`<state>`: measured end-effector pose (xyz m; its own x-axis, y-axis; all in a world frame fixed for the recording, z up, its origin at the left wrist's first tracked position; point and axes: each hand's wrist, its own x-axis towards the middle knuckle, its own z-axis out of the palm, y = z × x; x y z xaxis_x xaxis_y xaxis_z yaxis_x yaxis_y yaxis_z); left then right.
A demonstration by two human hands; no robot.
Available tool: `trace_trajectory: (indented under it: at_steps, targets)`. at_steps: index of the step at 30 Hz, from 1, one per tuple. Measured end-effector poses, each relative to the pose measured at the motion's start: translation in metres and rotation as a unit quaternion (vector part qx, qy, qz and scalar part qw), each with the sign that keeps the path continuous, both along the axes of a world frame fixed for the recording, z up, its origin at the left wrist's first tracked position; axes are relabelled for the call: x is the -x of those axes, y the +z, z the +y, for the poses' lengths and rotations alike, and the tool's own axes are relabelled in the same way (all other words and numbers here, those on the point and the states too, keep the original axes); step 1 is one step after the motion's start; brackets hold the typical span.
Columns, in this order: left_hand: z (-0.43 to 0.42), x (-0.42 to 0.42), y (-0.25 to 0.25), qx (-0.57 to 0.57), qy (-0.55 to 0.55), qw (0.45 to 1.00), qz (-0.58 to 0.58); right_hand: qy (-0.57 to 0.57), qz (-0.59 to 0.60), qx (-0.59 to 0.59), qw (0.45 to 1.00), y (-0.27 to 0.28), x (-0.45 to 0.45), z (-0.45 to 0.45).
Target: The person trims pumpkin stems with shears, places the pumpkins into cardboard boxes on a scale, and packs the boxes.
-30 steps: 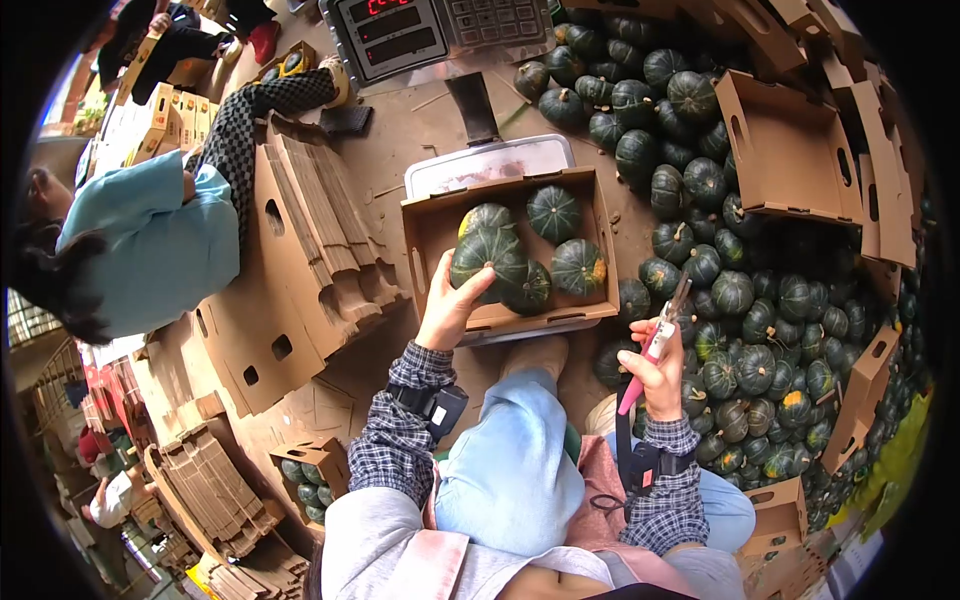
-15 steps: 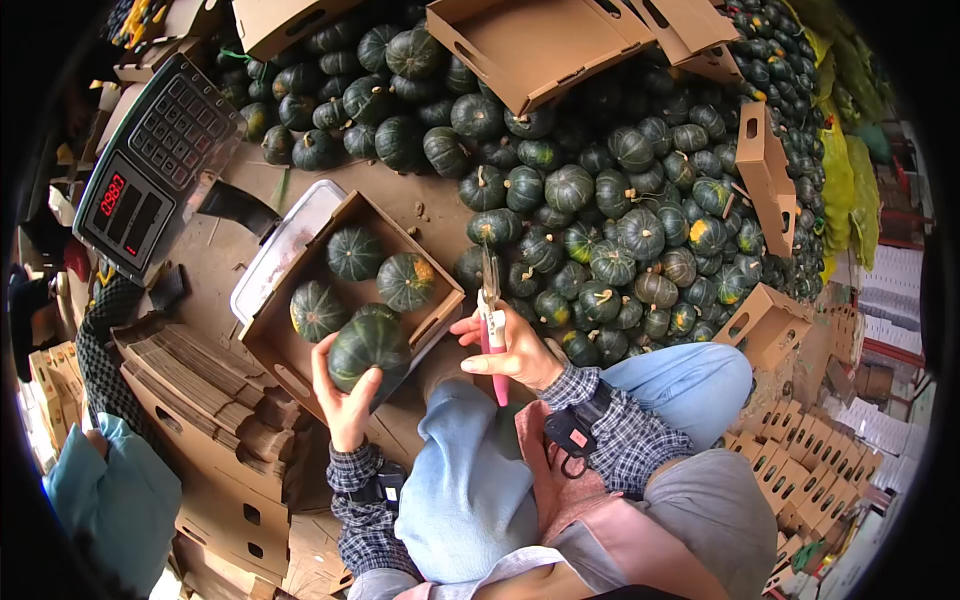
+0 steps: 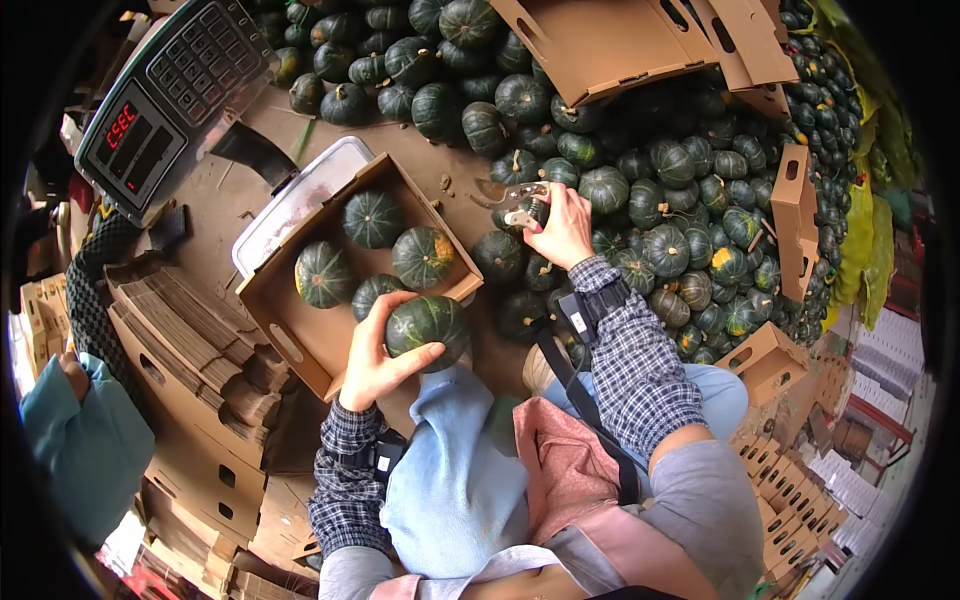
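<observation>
My left hand [image 3: 375, 350] grips a dark green pumpkin [image 3: 428, 330], thumb and fingers around its sides, over the near edge of a cardboard box [image 3: 310, 338]. Inside the box sit several more pumpkins; one [image 3: 376, 294] is partly hidden by my left hand and the held one. My right hand [image 3: 563, 225] is closed on pruning shears [image 3: 508, 194], blades pointing left. It is over the near edge of the pumpkin pile, by a pumpkin [image 3: 537, 212] mostly hidden behind hand and tool. Whether my fingers touch that pumpkin, I cannot tell.
The box rests on a scale's platform [image 3: 258, 232]; its keypad display [image 3: 125, 140] glows red. Flattened cardboard [image 3: 175, 340] is stacked at left. A large pumpkin pile [image 3: 670, 250] spreads right, with empty boxes [image 3: 610, 45] on it. Another person's teal sleeve [image 3: 90, 440] shows at far left.
My right hand with the shears has moved up and forward to the pile, and the blades have swung leftward. My left hand brought its pumpkin right, towards me. The scale's digits changed.
</observation>
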<state>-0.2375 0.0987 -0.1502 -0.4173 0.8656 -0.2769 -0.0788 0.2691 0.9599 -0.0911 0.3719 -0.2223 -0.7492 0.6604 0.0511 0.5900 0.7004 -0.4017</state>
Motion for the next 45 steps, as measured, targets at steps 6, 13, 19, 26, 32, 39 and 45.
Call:
trace_trajectory:
  at_steps: [6,13,19,26,32,39,45]
  targets:
    - [0.022,0.004,0.001,-0.003,0.101,0.993,-0.067,-0.257,0.243,0.481,0.802,-0.007,-0.070,-0.042]
    - [0.101,-0.052,-0.010,-0.085,-0.128,0.987,-0.038,-0.206,0.357,0.661,0.627,0.062,-0.075,-0.070]
    - [0.102,-0.081,-0.068,-0.024,-0.261,0.960,0.100,-0.287,0.293,0.440,0.799,0.069,-0.118,-0.010]
    - [0.101,-0.105,-0.125,-0.071,-0.310,0.906,0.279,-0.199,0.007,0.063,0.978,0.056,-0.116,0.048]
    - [0.146,-0.151,-0.144,-0.188,-0.356,0.813,0.421,-0.141,-0.134,0.062,0.979,0.053,-0.111,0.059]
    - [0.150,-0.177,-0.142,-0.091,-0.432,0.754,0.486,-0.150,-0.129,-0.027,0.980,0.079,-0.122,0.061]
    - [0.146,-0.176,-0.144,-0.115,-0.344,0.867,0.343,-0.246,0.022,0.268,0.931,0.108,-0.172,0.053]
